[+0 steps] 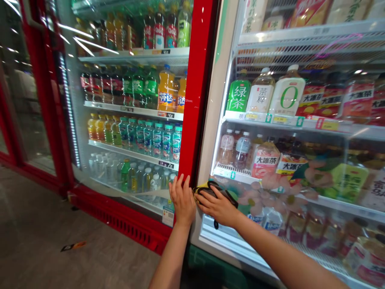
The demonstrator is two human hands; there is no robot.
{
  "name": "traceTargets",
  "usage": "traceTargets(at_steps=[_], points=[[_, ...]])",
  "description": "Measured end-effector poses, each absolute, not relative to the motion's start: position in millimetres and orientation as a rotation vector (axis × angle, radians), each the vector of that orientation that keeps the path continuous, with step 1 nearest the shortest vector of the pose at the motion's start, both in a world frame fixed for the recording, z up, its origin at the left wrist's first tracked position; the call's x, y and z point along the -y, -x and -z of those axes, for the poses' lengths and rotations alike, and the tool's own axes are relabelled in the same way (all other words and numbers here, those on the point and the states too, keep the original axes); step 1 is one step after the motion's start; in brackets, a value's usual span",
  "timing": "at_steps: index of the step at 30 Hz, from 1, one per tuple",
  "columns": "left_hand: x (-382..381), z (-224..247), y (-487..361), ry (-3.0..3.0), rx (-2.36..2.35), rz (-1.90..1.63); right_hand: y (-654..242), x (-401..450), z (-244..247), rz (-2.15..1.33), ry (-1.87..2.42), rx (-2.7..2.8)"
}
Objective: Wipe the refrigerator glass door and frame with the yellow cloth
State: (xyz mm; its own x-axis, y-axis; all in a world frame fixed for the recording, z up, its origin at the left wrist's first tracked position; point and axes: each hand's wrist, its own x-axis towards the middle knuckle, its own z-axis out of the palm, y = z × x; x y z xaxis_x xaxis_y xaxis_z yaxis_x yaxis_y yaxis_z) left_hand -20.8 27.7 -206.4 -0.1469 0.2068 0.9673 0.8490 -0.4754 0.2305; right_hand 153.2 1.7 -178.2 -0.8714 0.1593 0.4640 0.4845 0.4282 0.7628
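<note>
Head view: left hand, fingers apart, is touching red frame, six o'clock; right hand, fingers wide, grip unclear, is covering dark bundle, five o'clock, likely soft, light, best held mid-body.

I see a glass-fronted fridge with a red frame beside a white-framed glass fridge — both lit inside, shelves lined with bottles — above a dull grey-brown floor.
</note>
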Motion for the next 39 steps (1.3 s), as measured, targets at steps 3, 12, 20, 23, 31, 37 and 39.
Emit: traceTargets(at_steps=[3, 12, 20, 23, 31, 37, 39], points=[[-26, 201, 18, 1.627, 1.173, 1.692, -163, 2, 112, 1.363, 0.853, 2.108], [-20, 189, -5, 1.710, 1.169, 1.753, -178, 28, 173, 1.281, 0.908, 2.271], [-13, 177, -27, 1.758, 1.101, 1.774, -253, 53, 111, 1.330, 1.228, 1.612], [-10, 175, -42, 1.784, 1.062, 1.771, -252, 59, 121, 1.267, 1.331, 1.342], [7, 173, -81, 1.994, 0.898, 1.552, -264, 72, 172, 1.323, 1.243, 1.810], [16, 164, -102, 2.061, 0.889, 1.550, -324, 91, 176, 1.222, 1.403, 1.004], [18, 162, -107, 2.051, 0.896, 1.584, -312, 88, 194, 1.229, 1.388, 1.035]])
